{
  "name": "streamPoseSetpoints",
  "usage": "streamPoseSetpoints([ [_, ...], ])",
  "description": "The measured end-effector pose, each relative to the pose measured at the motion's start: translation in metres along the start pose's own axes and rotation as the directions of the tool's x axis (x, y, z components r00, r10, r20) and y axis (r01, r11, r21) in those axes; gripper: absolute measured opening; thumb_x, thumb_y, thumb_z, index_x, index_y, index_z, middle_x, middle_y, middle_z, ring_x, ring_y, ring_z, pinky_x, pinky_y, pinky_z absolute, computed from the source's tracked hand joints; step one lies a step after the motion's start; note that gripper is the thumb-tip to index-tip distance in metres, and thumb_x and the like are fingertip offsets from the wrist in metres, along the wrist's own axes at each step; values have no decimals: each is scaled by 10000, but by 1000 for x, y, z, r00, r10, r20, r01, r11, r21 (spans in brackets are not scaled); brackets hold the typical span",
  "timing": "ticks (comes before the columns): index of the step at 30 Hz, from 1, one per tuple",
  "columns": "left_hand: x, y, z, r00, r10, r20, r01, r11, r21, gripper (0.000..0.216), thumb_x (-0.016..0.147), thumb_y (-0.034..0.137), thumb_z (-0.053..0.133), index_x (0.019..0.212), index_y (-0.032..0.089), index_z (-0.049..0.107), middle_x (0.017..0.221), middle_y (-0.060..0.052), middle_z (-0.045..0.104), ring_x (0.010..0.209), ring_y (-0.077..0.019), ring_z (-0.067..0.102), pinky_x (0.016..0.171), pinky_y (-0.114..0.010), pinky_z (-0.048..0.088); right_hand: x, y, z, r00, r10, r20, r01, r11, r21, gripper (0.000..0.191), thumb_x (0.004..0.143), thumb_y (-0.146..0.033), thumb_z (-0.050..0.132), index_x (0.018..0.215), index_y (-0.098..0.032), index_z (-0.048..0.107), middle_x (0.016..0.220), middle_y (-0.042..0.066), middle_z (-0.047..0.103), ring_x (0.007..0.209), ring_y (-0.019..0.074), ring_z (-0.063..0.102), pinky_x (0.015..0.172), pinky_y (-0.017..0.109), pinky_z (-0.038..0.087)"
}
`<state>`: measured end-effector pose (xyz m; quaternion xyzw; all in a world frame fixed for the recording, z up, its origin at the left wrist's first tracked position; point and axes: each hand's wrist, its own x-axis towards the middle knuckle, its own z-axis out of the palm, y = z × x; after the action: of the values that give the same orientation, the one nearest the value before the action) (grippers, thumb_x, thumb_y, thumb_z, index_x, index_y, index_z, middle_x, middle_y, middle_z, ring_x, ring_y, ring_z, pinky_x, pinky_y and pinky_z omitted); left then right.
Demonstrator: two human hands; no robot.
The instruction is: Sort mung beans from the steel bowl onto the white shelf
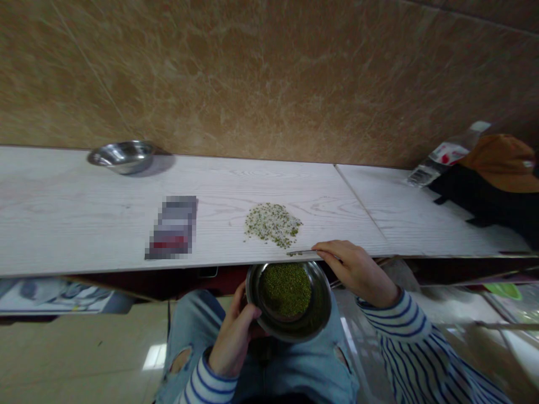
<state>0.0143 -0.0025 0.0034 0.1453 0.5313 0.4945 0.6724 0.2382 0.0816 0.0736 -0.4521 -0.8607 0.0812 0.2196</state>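
Note:
My left hand (233, 336) grips the rim of a steel bowl (320, 314) holding green beans (286, 289), just below the table's front edge. My right hand (357, 269) rests at the table edge, fingers curled together against a few green beans (295, 253) at the lip above the bowl. A pile of mixed green beans and white grains (273, 223) lies on the white wooden table (84, 213) a little behind that hand.
An empty steel bowl (124, 155) stands at the back left by the brown wall. A blurred packet (173, 227) lies left of the pile. At the right are a plastic bottle (446, 154), an orange cap (503, 160) and a black bag (484, 205).

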Motion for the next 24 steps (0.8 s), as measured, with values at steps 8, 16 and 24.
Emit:
streamPoseSetpoints([
  [8,1,0,-1,999,-25,40,26,1000,-12,664,612,190,609,1265,233,497,984,-55,656,773,-199,587,566,-283,472,-6,-11,0,999,-30,13,29,999,23,243,913,-231,415,1036,-220,625,948,32,698,868,154,638,784,319,511],
  [16,1,-2,1,1000,-1,5,1,1000,-7,686,614,188,588,1288,226,465,967,-64,655,776,-207,583,536,-278,471,-3,-12,2,999,-6,-38,5,999,-37,244,907,-218,430,1060,-215,619,955,44,695,871,175,641,782,344,516],
  [24,3,-1,-2,1000,-19,1,19,1000,-8,675,603,194,609,1266,245,494,939,-42,658,728,-184,581,559,-283,467,6,0,10,998,27,-53,-29,999,-29,257,915,-258,414,1069,-219,617,970,47,697,875,180,647,787,338,516],
])
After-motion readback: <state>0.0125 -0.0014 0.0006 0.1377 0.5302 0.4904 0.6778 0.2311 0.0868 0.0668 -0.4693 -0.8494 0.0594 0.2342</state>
